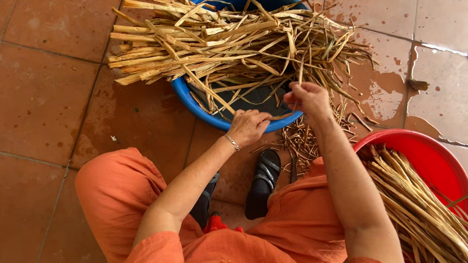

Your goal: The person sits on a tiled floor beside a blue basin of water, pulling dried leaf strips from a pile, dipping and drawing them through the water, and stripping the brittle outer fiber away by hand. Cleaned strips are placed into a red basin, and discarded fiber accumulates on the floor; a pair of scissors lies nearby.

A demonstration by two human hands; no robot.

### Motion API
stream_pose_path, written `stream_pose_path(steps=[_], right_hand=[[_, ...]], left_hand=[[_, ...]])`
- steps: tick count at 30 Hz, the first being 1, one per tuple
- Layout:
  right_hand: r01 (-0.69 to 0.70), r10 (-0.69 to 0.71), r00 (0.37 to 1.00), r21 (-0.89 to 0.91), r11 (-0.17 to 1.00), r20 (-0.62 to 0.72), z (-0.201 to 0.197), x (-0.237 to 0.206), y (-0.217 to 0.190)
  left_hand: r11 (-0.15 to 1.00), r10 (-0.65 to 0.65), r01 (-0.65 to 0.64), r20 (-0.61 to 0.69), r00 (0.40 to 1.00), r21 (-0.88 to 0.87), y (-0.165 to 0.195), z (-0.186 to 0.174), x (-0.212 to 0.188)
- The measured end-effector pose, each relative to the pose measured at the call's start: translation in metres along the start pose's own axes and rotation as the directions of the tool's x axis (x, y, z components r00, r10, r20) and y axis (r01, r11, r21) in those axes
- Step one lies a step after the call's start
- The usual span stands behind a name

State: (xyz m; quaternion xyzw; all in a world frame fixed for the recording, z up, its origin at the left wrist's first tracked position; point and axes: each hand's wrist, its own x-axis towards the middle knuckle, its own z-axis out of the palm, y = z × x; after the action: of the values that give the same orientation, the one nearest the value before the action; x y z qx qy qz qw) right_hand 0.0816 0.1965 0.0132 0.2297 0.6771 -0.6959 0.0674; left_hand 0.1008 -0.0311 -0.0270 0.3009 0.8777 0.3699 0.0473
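Sitting low on the tiled floor [29, 102], a person in orange clothes works with dry plant strips. The left hand [247, 126] is closed around one thin strip [279, 116] just over the near rim of the blue tub [185, 96]. The right hand [308, 97] pinches the same strip higher up, fingers shut on it. A big pile of strips [211, 42] lies across the blue tub. I think it goes best if both hands stay close together and pull slowly and evenly, so the strip splits straight and does not snap. A red tub [439, 155] at the right holds more long strips [421, 212]. Little scraps [300, 140] lie by the black sandals [264, 181]. I see no packages, labels or signs anywhere
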Motion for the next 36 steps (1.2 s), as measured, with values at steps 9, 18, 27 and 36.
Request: stream_pose_path(steps=[9,18,27,36], right_hand=[[0.157,-0.151,0.987,0.413,0.897,-0.048,-0.021,-0.028,-0.040],[0.143,-0.008,0.978,0.646,0.750,-0.207,-0.101,-0.013,-0.039],[0.293,0.021,0.917,0.709,0.642,-0.399,-0.162,0.020,-0.030],[0.450,0.061,0.805,0.676,0.583,-0.589,-0.208,0.029,-0.019]], left_hand=[[0.993,0.118,-0.118,-0.062,0.991,-0.001,0.079,0.020,0.075],[0.981,0.152,-0.157,0.046,0.987,0.112,0.114,0.072,0.105],[0.981,0.195,-0.195,0.053,0.979,-0.004,0.087,0.090,0.111],[0.974,0.013,0.048,0.263,0.965,-0.223,0.055,0.055,0.079]])
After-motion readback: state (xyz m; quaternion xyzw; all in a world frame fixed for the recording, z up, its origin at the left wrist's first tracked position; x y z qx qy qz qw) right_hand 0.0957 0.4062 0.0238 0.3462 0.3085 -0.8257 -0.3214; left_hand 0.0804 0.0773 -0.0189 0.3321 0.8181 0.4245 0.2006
